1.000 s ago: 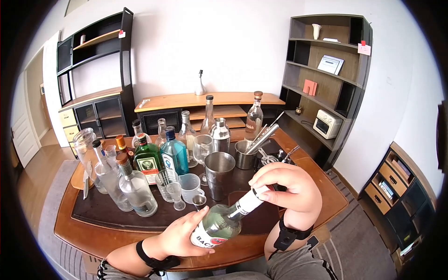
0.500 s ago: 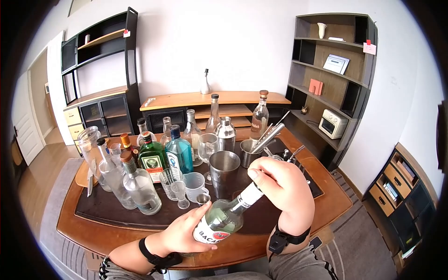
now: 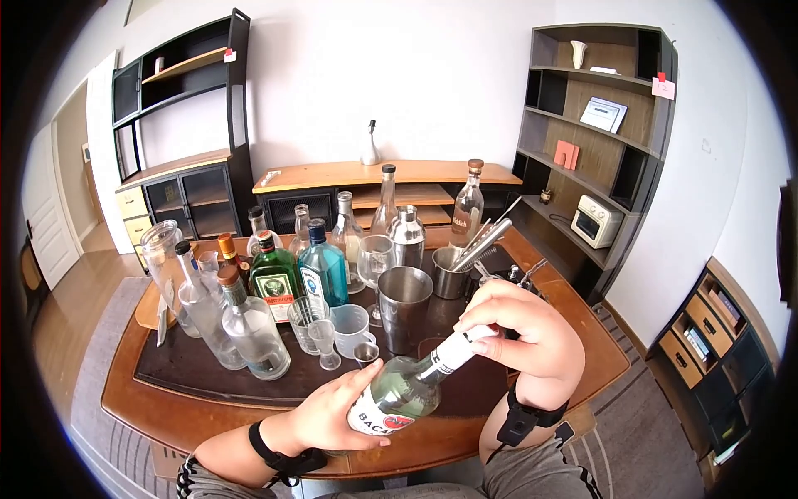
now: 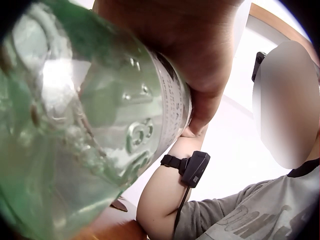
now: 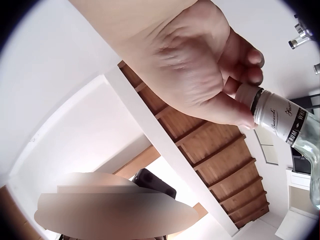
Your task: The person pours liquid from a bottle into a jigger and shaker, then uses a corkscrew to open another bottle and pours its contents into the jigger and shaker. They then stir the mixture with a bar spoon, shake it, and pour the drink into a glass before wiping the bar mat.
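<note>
In the head view, a clear rum bottle (image 3: 403, 391) with a white label tilts over the table's front edge, its neck up to the right. My left hand (image 3: 337, 413) grips its body from the left, thumb along the near side. The left wrist view has the bottle's greenish glass (image 4: 95, 100) up close, embossed figures on it. My right hand (image 3: 532, 337) pinches the white cap between thumb and fingers. Seen from the right wrist, the cap (image 5: 246, 96) sits on the neck, against a dark band. A small metal jigger (image 3: 366, 353) stands just beyond the left hand.
Beyond the hands stand a large metal shaker tin (image 3: 404, 316), a plastic measuring cup (image 3: 352, 328) and a small stemmed glass (image 3: 325, 341). Several bottles crowd the left, including a green one (image 3: 274, 270) and a blue one (image 3: 324, 266). A metal cup (image 3: 450, 279) holds bar tools.
My right hand rolled over at the cap half a second ago and has turned back, its fingers again spread round the cap. The left hand keeps its hold. The head view has shifted slightly.
</note>
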The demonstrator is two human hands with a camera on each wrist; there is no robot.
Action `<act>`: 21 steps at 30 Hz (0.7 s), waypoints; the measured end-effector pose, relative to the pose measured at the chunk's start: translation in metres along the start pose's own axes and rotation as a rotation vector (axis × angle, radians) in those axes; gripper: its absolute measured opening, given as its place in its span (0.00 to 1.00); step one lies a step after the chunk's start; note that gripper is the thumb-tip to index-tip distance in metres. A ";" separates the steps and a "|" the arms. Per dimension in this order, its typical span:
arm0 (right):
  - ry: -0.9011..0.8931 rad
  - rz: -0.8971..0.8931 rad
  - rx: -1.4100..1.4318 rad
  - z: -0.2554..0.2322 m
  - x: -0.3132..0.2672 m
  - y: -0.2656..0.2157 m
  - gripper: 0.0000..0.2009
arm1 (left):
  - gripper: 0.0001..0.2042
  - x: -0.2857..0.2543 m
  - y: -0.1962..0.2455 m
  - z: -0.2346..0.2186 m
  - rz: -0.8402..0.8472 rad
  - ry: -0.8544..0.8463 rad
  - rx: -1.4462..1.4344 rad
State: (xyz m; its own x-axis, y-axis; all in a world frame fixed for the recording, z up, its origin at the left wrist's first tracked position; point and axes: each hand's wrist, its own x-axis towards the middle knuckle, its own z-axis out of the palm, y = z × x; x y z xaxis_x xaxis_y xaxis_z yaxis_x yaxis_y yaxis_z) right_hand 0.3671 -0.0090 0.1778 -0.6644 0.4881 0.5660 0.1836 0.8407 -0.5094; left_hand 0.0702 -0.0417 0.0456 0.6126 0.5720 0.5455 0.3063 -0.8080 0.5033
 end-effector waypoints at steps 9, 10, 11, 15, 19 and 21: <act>0.048 0.292 -0.018 0.009 0.007 -0.003 0.11 | 0.58 0.000 0.001 0.001 -0.013 0.017 -0.007; 0.059 0.273 0.059 0.007 0.005 -0.001 0.12 | 0.58 0.000 0.000 0.002 -0.010 0.013 -0.014; 0.097 0.165 0.070 0.007 0.004 0.000 0.12 | 0.58 0.000 -0.002 0.003 -0.008 0.009 -0.021; 0.034 -0.140 0.059 -0.005 0.000 0.010 0.14 | 0.57 0.000 -0.001 0.002 -0.011 0.001 -0.012; -0.065 -0.017 0.046 -0.008 -0.004 0.001 0.12 | 0.57 -0.001 -0.004 0.005 0.028 -0.002 -0.038; -0.055 0.124 -0.006 -0.005 -0.002 -0.009 0.11 | 0.57 0.000 0.001 0.002 0.008 -0.008 -0.011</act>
State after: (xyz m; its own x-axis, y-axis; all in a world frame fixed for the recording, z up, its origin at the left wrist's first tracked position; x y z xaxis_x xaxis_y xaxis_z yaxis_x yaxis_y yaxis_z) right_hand 0.3708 -0.0168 0.1848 -0.6748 0.5752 0.4625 0.2710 0.7759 -0.5696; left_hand 0.0723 -0.0429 0.0447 0.6207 0.5647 0.5439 0.2934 -0.8106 0.5068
